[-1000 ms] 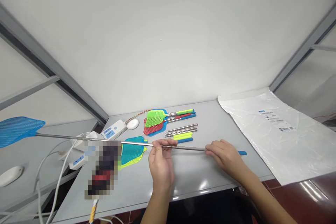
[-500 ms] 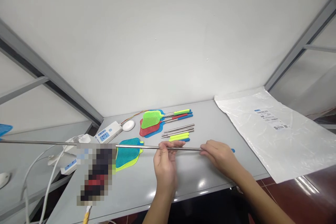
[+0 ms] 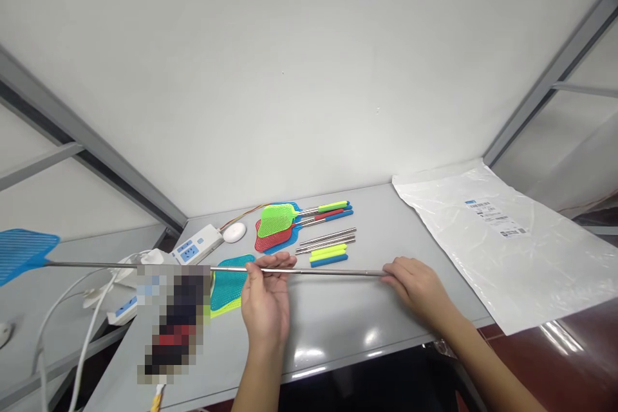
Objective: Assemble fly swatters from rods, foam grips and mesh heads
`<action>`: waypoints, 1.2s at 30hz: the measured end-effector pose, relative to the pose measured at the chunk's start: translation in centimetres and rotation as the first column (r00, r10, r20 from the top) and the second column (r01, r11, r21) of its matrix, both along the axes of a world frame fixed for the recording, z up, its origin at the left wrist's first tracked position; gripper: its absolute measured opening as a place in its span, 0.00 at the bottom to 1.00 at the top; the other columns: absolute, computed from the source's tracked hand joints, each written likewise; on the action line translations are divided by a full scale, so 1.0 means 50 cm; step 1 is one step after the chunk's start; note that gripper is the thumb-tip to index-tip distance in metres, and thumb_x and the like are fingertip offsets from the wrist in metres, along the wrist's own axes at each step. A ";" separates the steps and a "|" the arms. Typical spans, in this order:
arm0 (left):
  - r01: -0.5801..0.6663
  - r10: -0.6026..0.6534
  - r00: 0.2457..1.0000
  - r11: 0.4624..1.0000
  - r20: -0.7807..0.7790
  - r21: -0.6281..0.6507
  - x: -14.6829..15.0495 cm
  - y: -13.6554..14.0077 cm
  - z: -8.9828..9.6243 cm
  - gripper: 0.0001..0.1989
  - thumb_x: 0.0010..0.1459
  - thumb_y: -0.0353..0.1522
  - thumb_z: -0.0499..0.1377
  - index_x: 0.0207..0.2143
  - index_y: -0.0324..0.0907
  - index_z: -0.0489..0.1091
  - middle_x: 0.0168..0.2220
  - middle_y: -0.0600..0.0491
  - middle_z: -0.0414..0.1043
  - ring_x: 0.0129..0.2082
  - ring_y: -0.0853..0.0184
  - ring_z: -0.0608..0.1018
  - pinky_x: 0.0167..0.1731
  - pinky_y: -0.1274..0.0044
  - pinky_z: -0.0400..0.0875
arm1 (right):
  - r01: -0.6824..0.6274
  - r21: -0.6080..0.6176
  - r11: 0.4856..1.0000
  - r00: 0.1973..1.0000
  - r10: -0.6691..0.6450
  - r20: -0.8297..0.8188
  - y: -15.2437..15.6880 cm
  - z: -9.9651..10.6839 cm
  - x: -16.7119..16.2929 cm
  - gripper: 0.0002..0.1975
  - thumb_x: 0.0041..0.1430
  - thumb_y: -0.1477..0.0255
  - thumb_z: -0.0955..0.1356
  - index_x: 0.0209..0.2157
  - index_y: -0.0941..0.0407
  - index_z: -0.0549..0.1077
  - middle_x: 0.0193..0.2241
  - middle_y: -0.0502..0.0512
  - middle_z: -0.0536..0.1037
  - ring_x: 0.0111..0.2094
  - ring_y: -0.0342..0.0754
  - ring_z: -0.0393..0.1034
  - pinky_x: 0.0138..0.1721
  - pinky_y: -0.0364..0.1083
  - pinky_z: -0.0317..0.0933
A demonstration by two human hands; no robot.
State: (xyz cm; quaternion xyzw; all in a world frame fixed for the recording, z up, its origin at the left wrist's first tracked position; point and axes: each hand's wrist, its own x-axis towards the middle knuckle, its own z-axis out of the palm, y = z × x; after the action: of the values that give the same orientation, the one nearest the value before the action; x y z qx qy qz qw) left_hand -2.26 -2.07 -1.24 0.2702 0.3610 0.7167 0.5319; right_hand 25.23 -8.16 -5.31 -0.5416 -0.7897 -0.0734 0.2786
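One smooth gray bench (image 3: pixel 347 325) carries one crinkled, glossy plastic bag (image 3: pixel 555 270) at right. One long swatter (image 3: pixel 333 272), with a blue latticed plastic head at far left and a slim metal shaft, is held across the bench's near side. The left hand (image 3: pixel 265 306), palm up, pinches the shaft under its thumb; the right hand (image 3: pixel 415 283) closes around its right end. Farther back lie overlapping swatters (image 3: pixel 279 219): one green, one red, blue beneath. Two loose perforated heads (image 3: pixel 233 282), teal over yellow-green, lie left. Several thin metal rods (image 3: pixel 328 239) sit beyond three rounded grips (image 3: pixel 329 261), two yellow, one blue.
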 end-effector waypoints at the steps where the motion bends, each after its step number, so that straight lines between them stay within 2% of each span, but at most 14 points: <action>1: 0.004 -0.004 1.000 1.000 0.005 -0.003 0.001 -0.002 -0.002 0.19 0.60 0.46 0.55 0.31 0.38 0.71 0.33 0.47 0.78 0.35 0.60 0.80 0.47 0.60 0.69 | 0.002 0.002 1.000 1.000 -0.002 0.004 0.000 -0.001 -0.002 0.09 0.66 0.70 0.62 0.35 0.57 0.71 0.26 0.52 0.72 0.28 0.45 0.64 0.31 0.45 0.54; 5: 0.033 -0.033 0.999 0.999 0.016 -0.016 0.015 -0.012 -0.008 0.18 0.61 0.46 0.54 0.33 0.40 0.70 0.38 0.45 0.79 0.35 0.61 0.80 0.47 0.60 0.69 | 0.009 0.027 1.000 0.999 -0.010 0.031 0.000 0.006 0.001 0.10 0.66 0.71 0.61 0.35 0.56 0.73 0.25 0.53 0.72 0.27 0.45 0.63 0.30 0.45 0.53; 8: 0.078 -0.078 0.997 0.997 0.013 -0.008 0.043 -0.024 -0.011 0.19 0.61 0.46 0.53 0.33 0.40 0.70 0.41 0.43 0.78 0.41 0.59 0.80 0.47 0.61 0.68 | 0.006 0.045 0.999 0.999 -0.008 0.035 -0.002 0.014 -0.008 0.10 0.66 0.71 0.61 0.36 0.56 0.73 0.25 0.52 0.72 0.27 0.44 0.64 0.29 0.44 0.53; 12: 0.325 -0.326 0.944 0.945 -0.049 -0.026 0.108 -0.055 -0.020 0.19 0.62 0.45 0.52 0.35 0.39 0.73 0.49 0.40 0.74 0.49 0.55 0.76 0.48 0.63 0.68 | -0.045 0.010 0.999 0.999 0.045 0.026 -0.003 0.019 -0.049 0.10 0.67 0.70 0.61 0.36 0.56 0.73 0.25 0.51 0.72 0.26 0.43 0.65 0.27 0.43 0.53; 15: 0.396 -0.400 0.908 0.916 -0.127 -0.058 0.123 -0.071 -0.022 0.21 0.64 0.45 0.49 0.44 0.41 0.73 0.55 0.41 0.68 0.50 0.57 0.74 0.49 0.64 0.67 | -0.042 -0.001 0.999 0.999 0.042 -0.004 -0.003 0.020 -0.061 0.11 0.67 0.69 0.60 0.37 0.56 0.72 0.25 0.52 0.72 0.26 0.43 0.65 0.28 0.42 0.53; 17: 0.360 -0.364 0.917 0.931 -0.162 -0.054 0.097 -0.067 -0.016 0.21 0.64 0.45 0.49 0.48 0.42 0.71 0.57 0.42 0.66 0.50 0.58 0.74 0.49 0.66 0.67 | -0.038 0.004 0.999 0.999 0.038 0.000 -0.005 0.022 -0.049 0.10 0.67 0.69 0.61 0.37 0.56 0.72 0.25 0.52 0.72 0.26 0.43 0.65 0.29 0.43 0.54; 19: 0.248 -0.249 0.960 0.968 -0.132 -0.020 0.052 -0.051 -0.007 0.23 0.64 0.47 0.48 0.48 0.41 0.71 0.55 0.42 0.68 0.46 0.60 0.76 0.47 0.67 0.68 | -0.036 0.008 0.999 0.999 0.036 0.011 -0.008 0.025 -0.030 0.10 0.66 0.69 0.61 0.38 0.56 0.72 0.25 0.52 0.73 0.27 0.44 0.66 0.30 0.43 0.54; 22: 0.002 0.002 0.996 0.999 -0.088 0.040 -0.005 -0.024 0.000 0.20 0.63 0.46 0.51 0.36 0.40 0.73 0.44 0.44 0.76 0.39 0.63 0.78 0.46 0.68 0.68 | -0.045 -0.006 0.999 0.999 0.045 0.014 -0.011 0.028 -0.013 0.09 0.66 0.69 0.62 0.38 0.56 0.72 0.26 0.53 0.73 0.28 0.44 0.66 0.30 0.44 0.55; 24: -0.050 0.053 0.996 0.998 -0.077 0.039 -0.010 -0.017 -0.004 0.19 0.63 0.45 0.52 0.30 0.39 0.71 0.39 0.46 0.78 0.38 0.62 0.79 0.47 0.66 0.68 | -0.041 -0.003 0.999 0.999 0.041 0.019 -0.010 0.030 -0.019 0.09 0.66 0.70 0.62 0.38 0.56 0.72 0.25 0.52 0.72 0.27 0.44 0.65 0.30 0.44 0.54; 27: 0.056 -0.057 0.996 0.998 -0.067 -0.008 0.031 -0.030 -0.019 0.19 0.63 0.44 0.51 0.28 0.39 0.69 0.39 0.45 0.78 0.42 0.61 0.79 0.48 0.66 0.67 | -0.044 0.009 0.999 0.998 0.043 0.034 -0.005 0.034 -0.043 0.09 0.66 0.70 0.62 0.38 0.57 0.73 0.25 0.52 0.72 0.26 0.44 0.65 0.28 0.44 0.53; 30: 0.197 -0.202 0.978 0.977 -0.050 -0.077 0.067 -0.050 -0.025 0.20 0.64 0.45 0.49 0.37 0.40 0.71 0.42 0.43 0.78 0.48 0.58 0.76 0.47 0.66 0.67 | -0.056 -0.014 0.998 0.998 0.056 0.022 -0.003 0.037 -0.055 0.10 0.66 0.70 0.61 0.38 0.56 0.73 0.25 0.51 0.72 0.27 0.44 0.66 0.27 0.43 0.53; 32: 0.265 -0.275 0.955 0.959 -0.111 -0.102 0.059 -0.054 -0.019 0.20 0.64 0.44 0.50 0.43 0.40 0.72 0.48 0.42 0.75 0.51 0.58 0.74 0.48 0.68 0.66 | -0.057 -0.041 0.998 0.998 0.056 -0.006 -0.006 0.036 -0.046 0.10 0.66 0.69 0.61 0.39 0.56 0.73 0.26 0.51 0.73 0.27 0.43 0.66 0.28 0.43 0.54; 34: 0.268 -0.279 0.948 0.959 -0.151 -0.087 0.023 -0.045 -0.010 0.20 0.63 0.44 0.52 0.47 0.39 0.72 0.52 0.42 0.72 0.52 0.59 0.73 0.49 0.69 0.65 | -0.058 -0.065 0.996 0.998 0.056 -0.028 -0.012 0.031 -0.027 0.10 0.66 0.69 0.62 0.40 0.56 0.73 0.27 0.51 0.73 0.28 0.43 0.67 0.29 0.43 0.55; 36: 0.164 -0.167 0.980 0.986 -0.106 -0.041 -0.023 -0.027 -0.002 0.24 0.62 0.48 0.50 0.47 0.40 0.72 0.51 0.42 0.73 0.49 0.59 0.75 0.48 0.68 0.66 | -0.057 -0.080 0.995 0.998 0.054 -0.039 -0.019 0.025 -0.008 0.09 0.66 0.69 0.62 0.40 0.56 0.73 0.27 0.51 0.73 0.28 0.43 0.67 0.30 0.43 0.55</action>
State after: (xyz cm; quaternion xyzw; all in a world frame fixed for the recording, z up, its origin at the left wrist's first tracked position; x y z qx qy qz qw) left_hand -3.39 -3.42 -1.36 0.3292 0.3774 0.6483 0.5735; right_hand 24.82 -9.12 -4.05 -0.5315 -0.8015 -0.0235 0.2730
